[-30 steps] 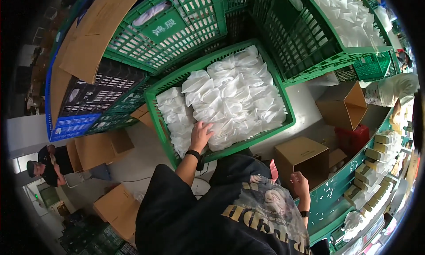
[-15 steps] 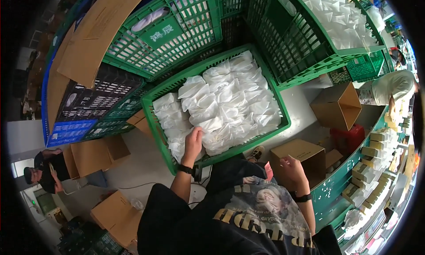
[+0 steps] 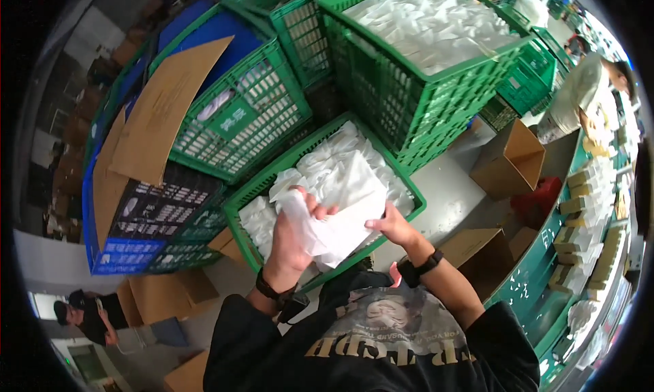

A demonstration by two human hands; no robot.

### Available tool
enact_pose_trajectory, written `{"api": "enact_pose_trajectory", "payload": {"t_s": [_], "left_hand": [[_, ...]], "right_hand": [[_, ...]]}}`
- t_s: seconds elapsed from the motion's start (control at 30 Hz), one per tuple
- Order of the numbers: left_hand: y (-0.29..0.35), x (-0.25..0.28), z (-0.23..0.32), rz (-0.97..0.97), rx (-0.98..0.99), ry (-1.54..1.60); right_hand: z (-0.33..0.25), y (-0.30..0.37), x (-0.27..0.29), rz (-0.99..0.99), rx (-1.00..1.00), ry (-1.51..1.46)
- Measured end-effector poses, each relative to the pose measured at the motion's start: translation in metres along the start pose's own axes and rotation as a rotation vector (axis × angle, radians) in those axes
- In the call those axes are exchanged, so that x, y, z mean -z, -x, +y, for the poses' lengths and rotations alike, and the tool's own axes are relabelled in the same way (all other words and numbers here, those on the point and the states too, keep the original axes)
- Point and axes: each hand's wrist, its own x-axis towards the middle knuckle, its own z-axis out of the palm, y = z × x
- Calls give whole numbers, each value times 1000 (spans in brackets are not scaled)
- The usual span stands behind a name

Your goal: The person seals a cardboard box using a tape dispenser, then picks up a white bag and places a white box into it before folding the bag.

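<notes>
A white tissue-wrapped packet [image 3: 346,218] is held up in front of me, over the green crate [image 3: 240,194]. My left hand [image 3: 289,241] grips its left side, fingers curled over the thin wrapping. On the packet's right edge, my right hand [image 3: 396,227] has closed, thumb on the near face and other fingers hidden behind. Whatever the wrapping contains is hidden. Beneath it, the crate holds several similar white packets [image 3: 315,162] lying close together in rows.
A tall green crate stack [image 3: 436,96] full of white packets stands at back right. Other crates [image 3: 235,130] and a cardboard flap [image 3: 163,109] are at left. Open cartons [image 3: 511,162] stand by a green bench [image 3: 545,245] lined with small boxes. One person [image 3: 575,96] is at right, another [image 3: 88,314] far left.
My left hand has raised a white packet from the crate. My right hand has come in from the right and taken its edge. The view has shifted.
</notes>
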Motion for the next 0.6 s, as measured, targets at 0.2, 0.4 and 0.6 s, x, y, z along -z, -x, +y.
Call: {"api": "enact_pose_trajectory", "payload": {"t_s": [0.2,0.4,0.6], "left_hand": [[-51,35,1,-251,-71,-58],[-45,72,-64,-403,-30,-881],[-33,-25,-101,-677,-739,-1396]], "right_hand": [[-79,44,-9,308,58,73],[-85,81,2,538,202,230],[-71,107,4,435,584,-206]]}}
